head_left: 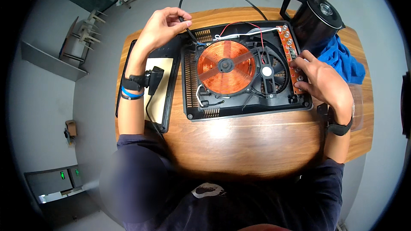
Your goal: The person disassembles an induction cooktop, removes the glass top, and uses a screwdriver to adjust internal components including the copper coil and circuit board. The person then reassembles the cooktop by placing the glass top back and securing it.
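An opened induction cooker lies on the table, its black housing exposing a round copper coil and a black fan. Above its far left corner, my left hand is closed, pinching the black power cord between thumb and fingers. The cord runs down into the housing beside the coil. My right hand rests over the right edge, its bent thumb and fingers gripping the orange circuit board. Part of that board is hidden under the fingers. Red and white wires cross behind the coil.
A black kettle stands at the far right, next to a crumpled blue cloth. Left of the housing lies a black-framed panel with a pale sheet. The wooden table has rounded edges. The cord loops past its far side.
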{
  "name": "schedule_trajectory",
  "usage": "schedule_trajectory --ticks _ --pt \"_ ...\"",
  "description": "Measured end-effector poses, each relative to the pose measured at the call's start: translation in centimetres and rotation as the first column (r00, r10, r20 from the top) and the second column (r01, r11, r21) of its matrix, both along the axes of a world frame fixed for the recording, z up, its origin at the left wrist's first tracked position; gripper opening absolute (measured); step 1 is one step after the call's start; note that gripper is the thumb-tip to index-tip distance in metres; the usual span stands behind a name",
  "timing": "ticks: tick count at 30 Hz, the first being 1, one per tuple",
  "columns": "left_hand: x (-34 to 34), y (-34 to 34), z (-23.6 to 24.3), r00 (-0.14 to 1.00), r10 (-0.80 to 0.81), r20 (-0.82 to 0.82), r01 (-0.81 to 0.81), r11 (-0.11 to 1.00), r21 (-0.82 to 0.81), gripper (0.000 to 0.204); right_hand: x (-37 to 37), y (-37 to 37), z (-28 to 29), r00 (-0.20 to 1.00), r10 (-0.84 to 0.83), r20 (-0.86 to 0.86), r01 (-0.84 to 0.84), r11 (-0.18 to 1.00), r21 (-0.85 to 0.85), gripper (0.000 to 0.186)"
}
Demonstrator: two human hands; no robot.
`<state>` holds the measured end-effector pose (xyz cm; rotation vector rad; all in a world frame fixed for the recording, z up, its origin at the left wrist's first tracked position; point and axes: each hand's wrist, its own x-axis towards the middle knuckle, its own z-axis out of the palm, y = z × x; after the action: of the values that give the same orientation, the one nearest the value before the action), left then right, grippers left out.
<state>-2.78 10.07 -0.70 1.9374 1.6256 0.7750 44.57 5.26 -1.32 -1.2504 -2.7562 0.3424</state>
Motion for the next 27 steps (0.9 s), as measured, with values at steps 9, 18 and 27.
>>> schedule_trajectory --ticks 9,18,27 --pt "-0.7 -6.0 0.9 0.908 0.069 -0.413 -0.020 0.992 0.123 0.028 -0.2 0.1 0.2 1.000 -0.012 0.006 0.012 0.998 -0.055 0.053" --pt "-1.4 -8.7 1.0 0.854 -0.197 -0.481 0.265 0.961 0.075 0.025 -0.5 0.0 0.5 1.000 -0.023 0.003 0.023 0.998 -0.065 0.052" --pt "2.8 -10.8 3.0 0.886 -0.233 -0.400 0.262 0.965 0.020 0.025 -0.4 0.1 0.4 1.000 -0.029 -0.007 0.029 0.997 -0.067 0.052"
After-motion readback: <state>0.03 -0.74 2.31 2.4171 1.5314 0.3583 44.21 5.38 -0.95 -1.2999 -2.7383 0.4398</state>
